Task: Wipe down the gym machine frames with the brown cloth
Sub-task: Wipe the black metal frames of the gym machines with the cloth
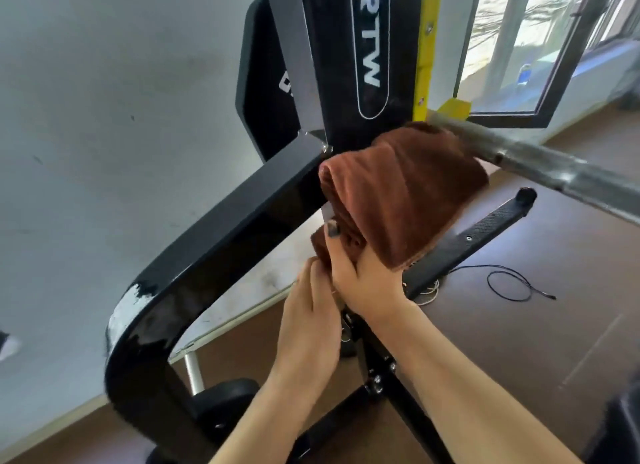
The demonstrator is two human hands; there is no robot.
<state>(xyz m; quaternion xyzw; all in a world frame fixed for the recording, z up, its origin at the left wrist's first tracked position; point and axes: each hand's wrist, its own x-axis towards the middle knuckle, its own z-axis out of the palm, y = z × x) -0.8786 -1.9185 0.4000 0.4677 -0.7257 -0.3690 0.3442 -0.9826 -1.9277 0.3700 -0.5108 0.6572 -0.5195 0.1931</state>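
**Both hands on the brown cloth at the machine frame**

At the far left edge, low down, a white shoe (7, 346) shows only in part. Behind it stands a pale wall (104, 117) with some dark marks. Next comes the black frame (214, 228) of the gym machine, a thick glossy beam that bends down at its lower left and rises to the right, where it meets a grey upright post (294, 48). Behind the post there is a black pad (259, 93) and a black panel (367, 48) with white letters.

The left hand (304, 321) reaches up under the beam, and its fingertips touch the lower edge of the brown cloth (401, 193). The right hand (363, 276) is just beside it, touching it, with the fingers curled round the bottom of the cloth; one dark-painted nail is visible. The cloth is bunched and folded, and it lies against the upper end of the black beam, near the joint with the post. It hides what is behind it.

To the right, a grey metal bar (540, 165) crosses in front of the cloth's top corner. Under it lies a black textured footplate (481, 235), then a thin black cable (512, 283) on the brown floor (554, 325). A yellow strip (426, 48) and a window (519, 48) stand at the upper right.
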